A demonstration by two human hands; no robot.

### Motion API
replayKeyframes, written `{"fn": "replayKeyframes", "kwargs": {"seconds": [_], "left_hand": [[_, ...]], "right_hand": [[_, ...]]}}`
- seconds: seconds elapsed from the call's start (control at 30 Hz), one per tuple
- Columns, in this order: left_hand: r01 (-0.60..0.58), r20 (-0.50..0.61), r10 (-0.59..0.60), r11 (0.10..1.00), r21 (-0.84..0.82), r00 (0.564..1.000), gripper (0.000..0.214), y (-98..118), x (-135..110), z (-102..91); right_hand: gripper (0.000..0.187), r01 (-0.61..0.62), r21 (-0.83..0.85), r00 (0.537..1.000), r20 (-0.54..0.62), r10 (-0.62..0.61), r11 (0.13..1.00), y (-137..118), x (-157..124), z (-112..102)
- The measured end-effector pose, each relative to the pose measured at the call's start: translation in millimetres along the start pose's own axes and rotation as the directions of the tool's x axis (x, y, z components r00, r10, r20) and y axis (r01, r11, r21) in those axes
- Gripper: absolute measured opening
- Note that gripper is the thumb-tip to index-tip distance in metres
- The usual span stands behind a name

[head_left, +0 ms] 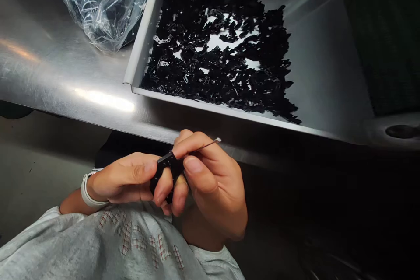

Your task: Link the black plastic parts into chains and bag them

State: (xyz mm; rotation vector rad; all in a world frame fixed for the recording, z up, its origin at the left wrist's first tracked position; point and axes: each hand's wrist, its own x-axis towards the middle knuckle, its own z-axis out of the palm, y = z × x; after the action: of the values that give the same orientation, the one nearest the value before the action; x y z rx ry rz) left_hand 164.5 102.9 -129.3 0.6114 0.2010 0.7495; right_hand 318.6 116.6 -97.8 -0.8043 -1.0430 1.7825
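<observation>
Both hands are held together in front of the body, below the bench edge. My left hand [127, 175] is closed on a small black plastic part [166, 158], its thumb pressing against the near end. The fingers of my right hand [215, 179] are curled around the other side of the same part. A thin dark stick with a small pale tip [218, 140] sticks out between the right thumb and forefinger, pointing up and to the right. The lower side of the black part is mostly hidden by fingers.
A light metal tray [216, 107] on the shiny metal bench [59, 65] holds a heap of small black parts [197, 70], with a few greyish pieces among them. To its left stands a clear plastic bag [111, 22] with dark contents. A dark green surface [380, 39] lies at right.
</observation>
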Motion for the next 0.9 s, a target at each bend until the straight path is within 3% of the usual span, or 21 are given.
{"fn": "replayKeyframes", "kwargs": {"seconds": [0.17,0.27,0.43,0.67,0.77,0.9], "left_hand": [[-0.022,-0.002,0.022,1.0,0.022,1.0,0.054,0,0,10.9],[-0.045,0.025,0.042,0.993,0.112,0.999,0.055,3,-1,15.0],[0.031,-0.022,-0.026,0.97,0.241,0.999,0.054,14,-5,11.8],[-0.004,-0.093,0.023,0.981,0.196,0.995,0.051,12,-5,9.1],[-0.008,-0.145,0.042,0.974,0.227,0.989,0.051,11,-5,10.5],[0.01,-0.193,0.071,0.92,0.391,0.979,0.051,14,-5,10.6]], "right_hand": [[0.021,0.165,-0.268,0.98,-0.063,-0.188,0.949,-3,-6,-4],[0.028,0.211,-0.357,0.972,-0.025,-0.235,0.91,-9,-10,-3],[0.03,0.193,-0.34,0.978,-0.008,-0.208,0.92,-8,-7,1],[0.025,0.121,-0.215,0.99,-0.043,-0.134,0.969,3,1,0],[0.026,0.127,-0.257,0.985,-0.077,-0.151,0.958,6,0,-1],[0.025,0.149,-0.341,0.977,-0.094,-0.192,0.928,11,1,-3]]}}
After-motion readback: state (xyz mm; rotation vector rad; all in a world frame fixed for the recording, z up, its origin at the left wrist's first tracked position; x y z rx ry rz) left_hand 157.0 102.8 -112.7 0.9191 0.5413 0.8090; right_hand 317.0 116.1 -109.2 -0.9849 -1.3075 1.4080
